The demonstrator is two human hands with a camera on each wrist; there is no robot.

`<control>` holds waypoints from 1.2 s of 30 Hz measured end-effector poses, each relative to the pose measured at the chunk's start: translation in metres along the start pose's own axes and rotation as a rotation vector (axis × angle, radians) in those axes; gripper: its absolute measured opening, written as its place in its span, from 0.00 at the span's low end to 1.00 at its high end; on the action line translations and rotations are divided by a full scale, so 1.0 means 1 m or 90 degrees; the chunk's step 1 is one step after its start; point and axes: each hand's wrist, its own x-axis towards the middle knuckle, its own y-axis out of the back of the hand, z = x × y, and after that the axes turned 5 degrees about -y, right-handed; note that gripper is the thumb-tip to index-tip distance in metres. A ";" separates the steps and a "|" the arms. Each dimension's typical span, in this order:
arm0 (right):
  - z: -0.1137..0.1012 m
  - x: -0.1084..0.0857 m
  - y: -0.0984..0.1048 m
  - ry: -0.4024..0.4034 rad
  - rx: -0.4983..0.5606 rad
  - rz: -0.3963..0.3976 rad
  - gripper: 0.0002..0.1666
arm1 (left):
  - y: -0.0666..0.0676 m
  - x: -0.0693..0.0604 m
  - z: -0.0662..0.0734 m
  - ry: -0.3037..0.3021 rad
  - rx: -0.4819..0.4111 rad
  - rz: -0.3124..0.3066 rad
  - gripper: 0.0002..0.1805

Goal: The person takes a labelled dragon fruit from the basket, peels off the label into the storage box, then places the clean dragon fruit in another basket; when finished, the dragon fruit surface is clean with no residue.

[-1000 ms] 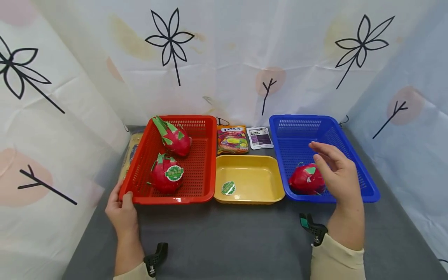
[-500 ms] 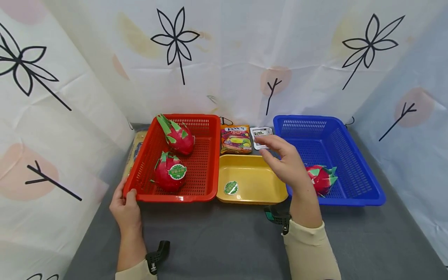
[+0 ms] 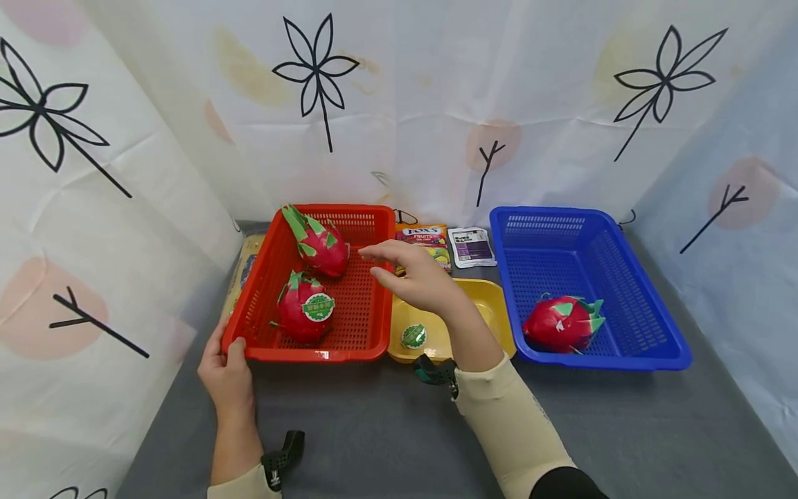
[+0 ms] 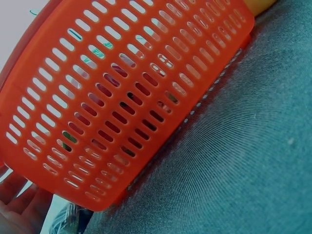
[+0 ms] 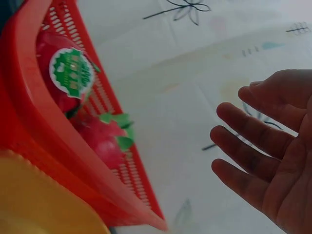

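My left hand (image 3: 227, 381) grips the front left corner of a red plastic basket (image 3: 358, 315); its fingers also show at the rim in the left wrist view. Two dragon fruits lie inside: one dragon fruit (image 3: 329, 255) at the back, another dragon fruit (image 3: 298, 326) in front bearing a round green sticker (image 3: 318, 307). My right hand (image 3: 424, 277), fingers spread and holding nothing, hovers over the gap between the red basket and the yellow tray (image 3: 492, 301). A third dragon fruit (image 3: 555, 329) sits at the front of the blue basket (image 3: 542, 239).
Inside the yellow tray is a loose green round sticker (image 3: 414, 336). Behind it lie a candy bag (image 3: 436, 239) and a white packet (image 3: 472, 247). A beige package (image 3: 248, 253) is wedged left of the red basket. Patterned cloth walls (image 3: 411, 90) surround the grey table (image 3: 355, 430).
My right hand has swept left from above the blue basket, across the yellow tray, to the red basket's right edge. My left hand has kept its hold on the red basket.
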 end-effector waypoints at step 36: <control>0.045 0.083 -0.099 -0.103 -0.097 -0.275 0.32 | 0.000 -0.001 0.001 -0.017 0.025 0.002 0.24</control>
